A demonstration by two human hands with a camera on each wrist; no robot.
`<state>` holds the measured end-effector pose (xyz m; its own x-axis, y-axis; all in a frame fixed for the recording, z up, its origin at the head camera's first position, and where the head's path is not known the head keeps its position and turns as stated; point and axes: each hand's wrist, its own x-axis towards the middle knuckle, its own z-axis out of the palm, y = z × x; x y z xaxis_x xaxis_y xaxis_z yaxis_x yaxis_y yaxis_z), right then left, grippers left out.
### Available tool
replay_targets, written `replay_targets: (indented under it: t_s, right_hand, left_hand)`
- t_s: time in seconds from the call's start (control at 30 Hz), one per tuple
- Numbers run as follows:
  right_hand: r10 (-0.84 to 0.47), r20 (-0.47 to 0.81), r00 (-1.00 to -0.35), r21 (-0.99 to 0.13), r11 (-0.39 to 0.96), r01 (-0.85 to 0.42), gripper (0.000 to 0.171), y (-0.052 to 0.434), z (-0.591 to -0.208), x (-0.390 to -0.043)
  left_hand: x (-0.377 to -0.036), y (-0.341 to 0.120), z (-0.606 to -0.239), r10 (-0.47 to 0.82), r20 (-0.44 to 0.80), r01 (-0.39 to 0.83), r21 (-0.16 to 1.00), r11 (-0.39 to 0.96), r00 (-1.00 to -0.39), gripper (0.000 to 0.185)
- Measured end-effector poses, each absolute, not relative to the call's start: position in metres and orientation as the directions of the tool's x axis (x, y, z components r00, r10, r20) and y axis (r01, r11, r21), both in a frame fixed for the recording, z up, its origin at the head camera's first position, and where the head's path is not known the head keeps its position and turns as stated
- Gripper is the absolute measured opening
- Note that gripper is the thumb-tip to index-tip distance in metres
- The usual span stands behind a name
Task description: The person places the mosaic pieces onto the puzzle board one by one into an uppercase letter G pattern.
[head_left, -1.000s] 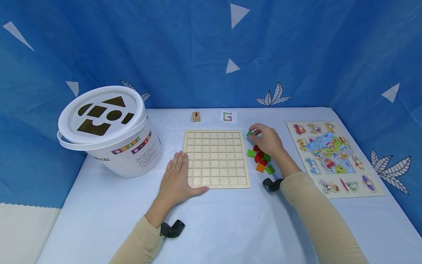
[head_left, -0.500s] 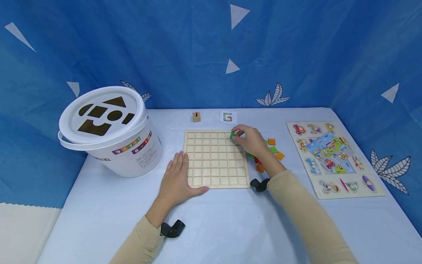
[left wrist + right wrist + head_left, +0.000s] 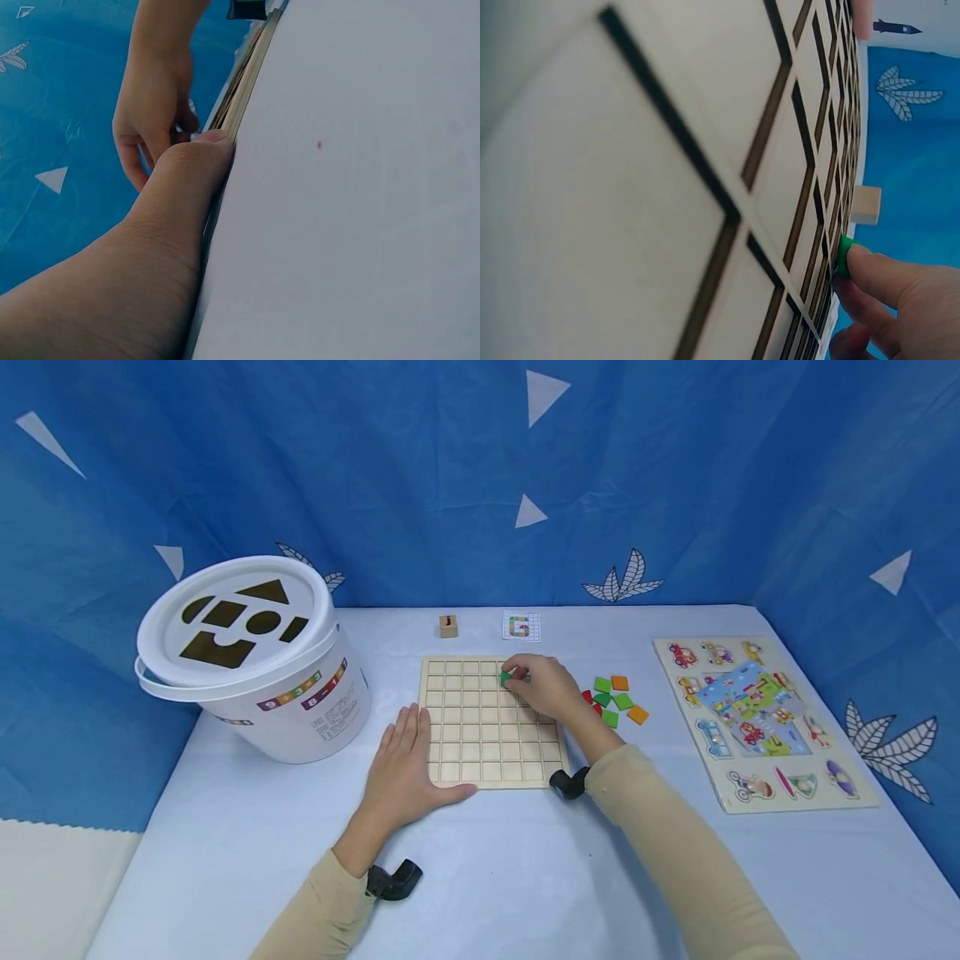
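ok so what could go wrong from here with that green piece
The small green piece is pinched in the right hand's fingertips, so it might slip or land across a ridge of the wooden grid board.

The right forearm passes close to the loose colored tiles and could nudge them.

The left hand lies along the board's left edge; if it lifts, the board might slide.

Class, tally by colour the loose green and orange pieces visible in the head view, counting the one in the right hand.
Green pieces, including the one pinched by the right hand: 5
Orange pieces: 2
Total: 7 visible; the right arm may hide others.
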<state>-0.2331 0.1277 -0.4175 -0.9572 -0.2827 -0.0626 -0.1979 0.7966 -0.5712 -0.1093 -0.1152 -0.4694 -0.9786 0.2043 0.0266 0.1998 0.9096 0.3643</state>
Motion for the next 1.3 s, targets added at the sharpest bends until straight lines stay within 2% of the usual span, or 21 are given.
replay_targets:
  t_s: [0.97, 1.17, 1.3]
  right_hand:
    - [-0.272, -0.073, -0.96, -0.543, 0.818, -0.191, 0.022, 0.128, -0.42, -0.23]
    - [-0.281, -0.076, -0.957, -0.55, 0.812, -0.195, 0.028, 0.142, -0.417, -0.228]
    - [-0.238, -0.071, -0.969, -0.541, 0.825, -0.163, 0.034, 0.163, -0.408, -0.226]
  left_hand:
    - [-0.108, -0.114, -0.468, 0.204, 0.026, 0.2, 0.361, 0.911, -0.979, 0.139]
    - [-0.108, -0.115, -0.468, 0.203, 0.031, 0.2, 0.368, 0.908, -0.979, 0.138]
    - [-0.108, -0.114, -0.468, 0.204, 0.029, 0.2, 0.371, 0.907, -0.978, 0.138]
